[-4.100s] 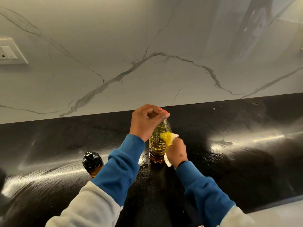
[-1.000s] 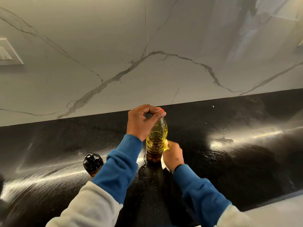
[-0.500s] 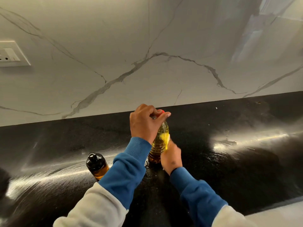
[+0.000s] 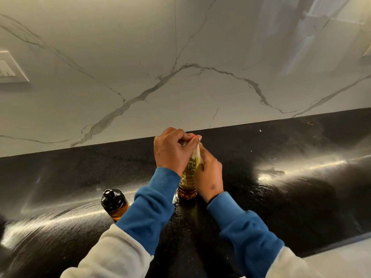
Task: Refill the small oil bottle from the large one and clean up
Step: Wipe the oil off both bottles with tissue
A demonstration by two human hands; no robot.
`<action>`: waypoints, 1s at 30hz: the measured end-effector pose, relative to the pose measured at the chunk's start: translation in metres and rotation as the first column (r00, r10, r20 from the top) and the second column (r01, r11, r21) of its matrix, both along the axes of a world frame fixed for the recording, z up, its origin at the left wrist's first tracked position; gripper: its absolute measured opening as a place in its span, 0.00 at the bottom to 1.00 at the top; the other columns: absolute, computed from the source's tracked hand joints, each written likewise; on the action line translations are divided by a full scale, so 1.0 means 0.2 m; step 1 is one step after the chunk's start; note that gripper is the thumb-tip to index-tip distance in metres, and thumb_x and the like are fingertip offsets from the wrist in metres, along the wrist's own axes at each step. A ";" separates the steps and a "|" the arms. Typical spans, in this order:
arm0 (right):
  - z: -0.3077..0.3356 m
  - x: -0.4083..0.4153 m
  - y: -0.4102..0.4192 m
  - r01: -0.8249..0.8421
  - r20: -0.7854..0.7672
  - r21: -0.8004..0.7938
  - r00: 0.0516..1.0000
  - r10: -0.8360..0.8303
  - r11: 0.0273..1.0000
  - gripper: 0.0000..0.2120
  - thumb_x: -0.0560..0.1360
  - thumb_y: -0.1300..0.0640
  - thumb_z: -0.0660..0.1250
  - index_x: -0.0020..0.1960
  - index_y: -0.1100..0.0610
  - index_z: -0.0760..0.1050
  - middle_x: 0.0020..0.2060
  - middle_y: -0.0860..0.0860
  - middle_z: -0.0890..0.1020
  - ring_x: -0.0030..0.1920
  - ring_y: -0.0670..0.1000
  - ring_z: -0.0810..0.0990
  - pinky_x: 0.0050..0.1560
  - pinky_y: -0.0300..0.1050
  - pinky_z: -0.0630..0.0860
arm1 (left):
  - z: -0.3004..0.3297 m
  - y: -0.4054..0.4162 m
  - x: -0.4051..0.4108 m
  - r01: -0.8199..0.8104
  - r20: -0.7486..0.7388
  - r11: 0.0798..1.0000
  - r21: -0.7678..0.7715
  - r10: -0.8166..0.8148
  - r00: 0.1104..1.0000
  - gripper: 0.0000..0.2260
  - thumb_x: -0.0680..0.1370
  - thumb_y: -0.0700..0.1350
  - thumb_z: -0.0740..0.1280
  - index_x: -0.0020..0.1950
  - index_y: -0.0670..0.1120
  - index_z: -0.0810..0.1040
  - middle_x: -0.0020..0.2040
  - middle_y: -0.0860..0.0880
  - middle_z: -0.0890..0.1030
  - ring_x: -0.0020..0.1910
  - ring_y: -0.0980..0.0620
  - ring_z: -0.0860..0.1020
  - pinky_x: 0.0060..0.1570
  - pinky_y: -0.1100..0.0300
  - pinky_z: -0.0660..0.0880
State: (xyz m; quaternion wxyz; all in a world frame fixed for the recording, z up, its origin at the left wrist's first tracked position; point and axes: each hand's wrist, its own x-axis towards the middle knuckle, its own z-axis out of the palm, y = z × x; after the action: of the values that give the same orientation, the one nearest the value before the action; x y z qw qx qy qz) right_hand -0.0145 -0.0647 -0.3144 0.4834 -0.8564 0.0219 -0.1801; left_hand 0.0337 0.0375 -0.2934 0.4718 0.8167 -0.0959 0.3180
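The large clear oil bottle (image 4: 187,182) stands upright on the black counter (image 4: 281,197), part full of yellow oil. My left hand (image 4: 172,152) grips its top around the red cap, which is mostly hidden. My right hand (image 4: 209,173) holds a small pale cloth (image 4: 196,152) pressed against the bottle's upper right side. The small dark oil bottle (image 4: 114,203), with a black cap and amber oil, stands to the left of my left sleeve, apart from both hands.
A white marble wall (image 4: 180,77) rises behind the counter, with a wall socket (image 4: 10,69) at the far left. Wet or oily streaks shine on the counter to the left and right. A pale surface edge (image 4: 341,257) shows at bottom right.
My right hand with the cloth has moved up the bottle's side from the lower body to near the neck. My left hand has kept its grip on the top.
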 end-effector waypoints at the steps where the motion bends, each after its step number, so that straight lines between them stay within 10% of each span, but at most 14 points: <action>1: -0.07 -0.01 0.01 0.026 -0.098 -0.005 0.995 -0.026 1.000 0.22 0.76 0.71 0.56 0.63 0.55 0.76 0.46 0.49 0.82 0.46 0.48 0.81 0.48 0.36 0.75 | 0.00 0.00 0.00 0.002 -0.002 1.000 -0.002 -0.002 1.000 0.14 0.70 0.59 0.75 0.37 0.48 0.84 0.36 0.56 0.81 0.36 0.57 0.80 0.44 0.44 0.81; 6: -0.28 -0.07 -0.02 0.026 -0.539 0.010 0.842 -0.017 1.000 0.19 0.76 0.71 0.53 0.54 0.56 0.77 0.47 0.54 0.81 0.49 0.54 0.80 0.49 0.46 0.76 | 0.01 0.01 -0.01 0.014 -0.005 1.000 0.027 -0.014 1.000 0.15 0.71 0.60 0.73 0.37 0.49 0.84 0.36 0.56 0.82 0.37 0.57 0.80 0.44 0.45 0.81; 17: 0.05 0.05 -0.07 -0.073 0.051 0.083 0.996 0.069 0.994 0.19 0.76 0.72 0.59 0.55 0.54 0.81 0.40 0.50 0.83 0.41 0.47 0.81 0.41 0.40 0.77 | 0.02 0.05 0.03 0.147 -0.048 0.989 -0.001 -0.147 0.988 0.07 0.70 0.47 0.81 0.41 0.46 0.87 0.39 0.53 0.84 0.40 0.56 0.82 0.41 0.61 0.81; 24: -0.27 -0.05 -0.06 0.057 -0.528 0.072 0.849 -0.010 0.996 0.16 0.76 0.72 0.53 0.49 0.58 0.77 0.42 0.51 0.79 0.46 0.53 0.79 0.45 0.46 0.75 | 0.05 0.06 0.03 0.200 -0.060 0.980 0.020 -0.198 0.978 0.07 0.70 0.46 0.81 0.41 0.45 0.87 0.40 0.53 0.85 0.42 0.58 0.83 0.45 0.64 0.81; 30: -0.12 0.04 -0.09 0.030 -0.374 0.098 0.927 0.009 0.995 0.16 0.77 0.68 0.59 0.37 0.54 0.78 0.34 0.48 0.81 0.39 0.49 0.78 0.36 0.39 0.73 | 0.04 0.06 0.03 0.213 -0.056 0.977 -0.006 -0.213 0.976 0.06 0.70 0.45 0.81 0.42 0.45 0.87 0.40 0.52 0.85 0.42 0.57 0.83 0.43 0.71 0.77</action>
State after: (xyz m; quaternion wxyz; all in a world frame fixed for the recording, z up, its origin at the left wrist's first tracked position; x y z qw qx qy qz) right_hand -0.0057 -0.0820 -0.3392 0.5124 -0.8491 0.1273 -0.0147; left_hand 0.0398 0.0501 -0.2854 0.5056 0.8104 -0.1695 0.2427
